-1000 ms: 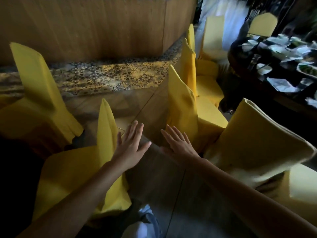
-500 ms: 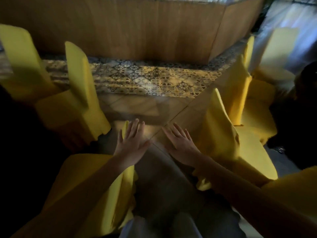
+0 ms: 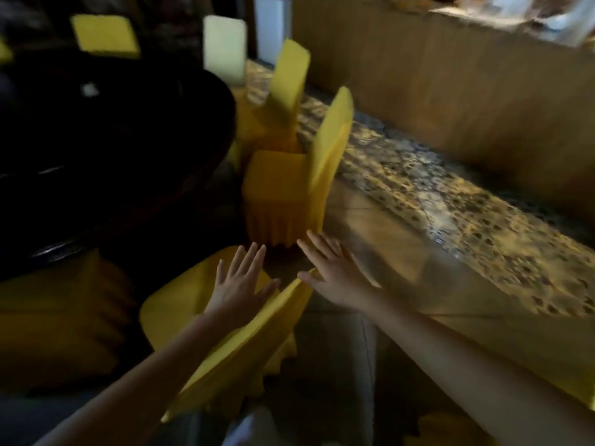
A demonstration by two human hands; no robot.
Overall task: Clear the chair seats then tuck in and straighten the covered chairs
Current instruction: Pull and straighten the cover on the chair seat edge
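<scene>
A yellow-covered chair (image 3: 180, 320) stands right below me, its back running diagonally under my arms. My left hand (image 3: 240, 284) hovers open over its seat, fingers spread, holding nothing. My right hand (image 3: 335, 272) is open too, stretched out just past the top edge of that chair's back. Ahead stands a second yellow-covered chair (image 3: 277, 191), its seat bare and its back upright on the right. A third one (image 3: 283, 94) stands farther off behind it. The frame is blurred by motion.
A dark round table (image 3: 112, 149) fills the left side, with more yellow chairs (image 3: 103, 35) beyond it and a pale chair (image 3: 224, 48) at the back. A wooden counter wall (image 3: 450, 78) runs along the right above a band of patterned floor tiles (image 3: 450, 201).
The view has swung sharply to the left, away from the row of chairs by the laid table. Both hands stay open and outstretched, now over a different chair beside the dark table.
</scene>
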